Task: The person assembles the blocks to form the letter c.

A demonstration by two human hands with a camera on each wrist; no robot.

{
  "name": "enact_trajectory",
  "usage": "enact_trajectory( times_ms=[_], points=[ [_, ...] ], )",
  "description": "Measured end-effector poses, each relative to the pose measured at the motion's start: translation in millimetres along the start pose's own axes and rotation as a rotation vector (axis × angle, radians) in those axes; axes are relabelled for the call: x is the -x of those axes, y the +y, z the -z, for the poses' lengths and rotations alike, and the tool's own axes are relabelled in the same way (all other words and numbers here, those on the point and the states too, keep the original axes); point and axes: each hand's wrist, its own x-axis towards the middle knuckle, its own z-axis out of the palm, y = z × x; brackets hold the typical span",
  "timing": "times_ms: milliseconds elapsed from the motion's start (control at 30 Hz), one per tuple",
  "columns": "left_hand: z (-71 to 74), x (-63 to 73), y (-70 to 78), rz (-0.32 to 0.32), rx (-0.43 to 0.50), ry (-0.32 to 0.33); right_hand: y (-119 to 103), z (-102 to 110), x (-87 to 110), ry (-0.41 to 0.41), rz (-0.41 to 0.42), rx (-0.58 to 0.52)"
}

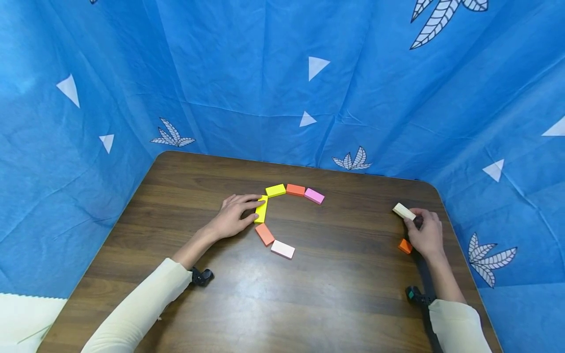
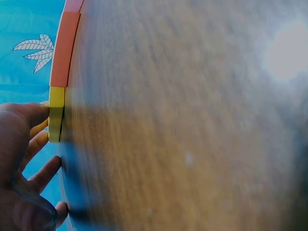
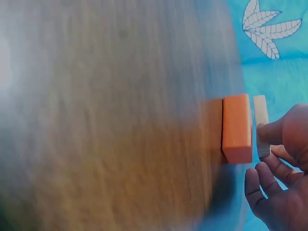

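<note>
My left hand [image 1: 231, 215] touches a yellow block [image 1: 261, 212] with the thumb and fingertips, its fingers fairly straight. This block sits in a curved row, between a second yellow block [image 1: 275, 190] and a coral block [image 1: 265, 235]. In the left wrist view, the thumb lies against the yellow block [image 2: 56, 115]. Far to the right, my right hand [image 1: 425, 233] pinches a cream block [image 1: 403, 211] between thumb and fingers. An orange block [image 1: 405, 246] stands on the table beside that hand; the right wrist view shows the cream block [image 3: 261, 113] just beyond the orange block [image 3: 237, 127].
The curve continues with a red-orange block [image 1: 295, 190] and a pink block [image 1: 314, 196] at the top, and a pale pink block [image 1: 282, 249] at the lower end. Blue patterned cloth [image 1: 265, 83] hangs behind and beside the wooden table [image 1: 335, 294].
</note>
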Motion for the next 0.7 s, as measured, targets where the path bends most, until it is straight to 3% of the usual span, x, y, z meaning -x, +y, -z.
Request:
enact_trajectory(
  times_ms=[400,700],
  points=[
    [1.6,0.5,0.7,-0.004,0.013,0.001,-18.8,-5.4,10.2,-0.025,0.106,-0.053],
    [4.0,0.4,2.8,-0.006,0.012,0.000,-26.5,-7.7,15.1,-0.057,0.128,-0.078]
  ],
)
